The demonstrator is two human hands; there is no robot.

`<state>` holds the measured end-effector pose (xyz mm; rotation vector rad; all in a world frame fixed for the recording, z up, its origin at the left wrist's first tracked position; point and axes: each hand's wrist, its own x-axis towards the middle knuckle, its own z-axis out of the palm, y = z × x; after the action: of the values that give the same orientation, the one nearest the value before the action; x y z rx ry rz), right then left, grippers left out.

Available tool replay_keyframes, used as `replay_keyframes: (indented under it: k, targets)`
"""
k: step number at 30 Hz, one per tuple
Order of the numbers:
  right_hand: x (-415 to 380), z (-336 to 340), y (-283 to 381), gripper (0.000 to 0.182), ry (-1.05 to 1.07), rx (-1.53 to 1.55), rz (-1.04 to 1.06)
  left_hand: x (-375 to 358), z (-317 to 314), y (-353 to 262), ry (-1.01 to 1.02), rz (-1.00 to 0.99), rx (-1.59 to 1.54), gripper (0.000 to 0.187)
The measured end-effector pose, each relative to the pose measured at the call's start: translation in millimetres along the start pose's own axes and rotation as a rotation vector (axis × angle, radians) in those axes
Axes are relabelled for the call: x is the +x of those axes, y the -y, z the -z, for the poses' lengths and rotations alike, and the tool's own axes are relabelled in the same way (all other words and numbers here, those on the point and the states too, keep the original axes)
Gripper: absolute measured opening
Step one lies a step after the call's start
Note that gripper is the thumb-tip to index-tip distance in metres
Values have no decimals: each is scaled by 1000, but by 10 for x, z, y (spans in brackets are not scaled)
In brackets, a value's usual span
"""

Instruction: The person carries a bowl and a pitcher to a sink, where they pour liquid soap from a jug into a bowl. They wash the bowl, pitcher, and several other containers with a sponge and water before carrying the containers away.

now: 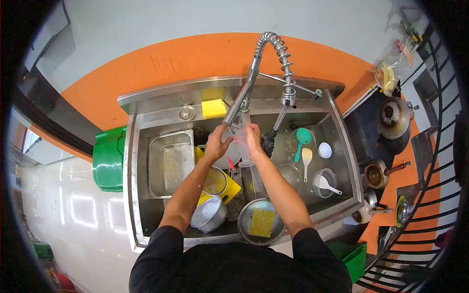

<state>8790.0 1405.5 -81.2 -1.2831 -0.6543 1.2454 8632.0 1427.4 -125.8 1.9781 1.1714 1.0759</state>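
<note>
Beneath the faucet [251, 78], the right hand [251, 137] grips a clear container [244, 152], the left hand [217, 142]'s hold unclear: probably rinsing, next calling for turning it.

Green bin [108, 161] at left, orange wall band [161, 66], stained wok [394, 119] (smaller pan [375, 175] nearby), black railing [415, 241], shiny floor [58, 205]

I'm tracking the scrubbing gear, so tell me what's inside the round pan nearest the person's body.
A yellowish rectangular pad lies in the round pan. The patch of pan under it is covered and cannot be seen.
</note>
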Motion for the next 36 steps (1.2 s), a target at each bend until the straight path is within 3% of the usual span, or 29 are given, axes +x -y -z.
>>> replay_keyframes:
  k: [1,2,3,4,6,10,12,13,14,16,17,18,20,21,22,23,25,27,30,34,35,36]
  targets:
    - [-1,34,-106,37,-8,54,-107,-62,90,-23,7,9,11,61]
    - [79,75,-275,37,-3,63,-123,-127,204,-32,67,-32,319,62]
    - [303,145,-551,36,22,-225,76,-182,312,-44,127,-71,627,63]
    - [421,171,-738,36,54,-510,271,-263,416,-48,135,-46,641,63]
    - [339,79,-574,44,174,-754,275,-418,662,-48,379,-115,965,65]
    - [475,-203,-579,68,183,-912,205,-658,1226,-166,638,103,1198,67]
    - [56,-409,-308,75,444,-854,-177,-827,1575,-274,685,183,1229,61]
    - [32,-475,-487,81,589,-681,-327,-905,1751,-328,728,205,1252,56]
    - [40,-541,-621,81,616,-702,-321,-1021,1914,-390,707,235,1248,56]
    - [-139,-877,-640,76,865,-715,-357,-1247,2302,-444,616,291,1053,48]
    - [-637,-1067,-218,73,895,-519,-483,-1384,2469,-438,559,296,972,47]
    - [-743,-1242,-262,73,924,-543,-476,-1501,2619,-436,528,320,971,47]
    - [-931,-1505,-377,69,695,-1183,86,-1735,2866,-411,356,457,565,44]
    - [-1131,-1631,-391,50,613,-996,41,-1895,2941,-348,345,458,560,44]
    - [-1362,-1709,-440,50,608,-1007,42,-2069,2968,-253,123,612,95,52]
    - [-1567,-1793,-456,45,698,-800,-17,-2187,3020,-146,-100,728,-379,60]
    - [-1945,-1983,-520,40,759,-510,-64,-2411,3115,-41,-175,709,-532,57]
    - [-2343,-2088,-813,40,748,-484,-57,-2769,3120,-214,-266,643,-895,48]
    - [-2887,-2297,-929,40,696,-500,26,-3071,3141,-236,-170,732,-976,50]
    - [-3167,-2449,-965,37,589,-631,98,-3338,3438,-71,-62,697,-999,53]
    - [-3160,-2440,-926,37,553,-651,96,-3412,3649,12,-7,670,-877,50]
    - [-3110,-2424,-883,37,596,-346,-52,-3515,3880,172,-101,533,-752,45]
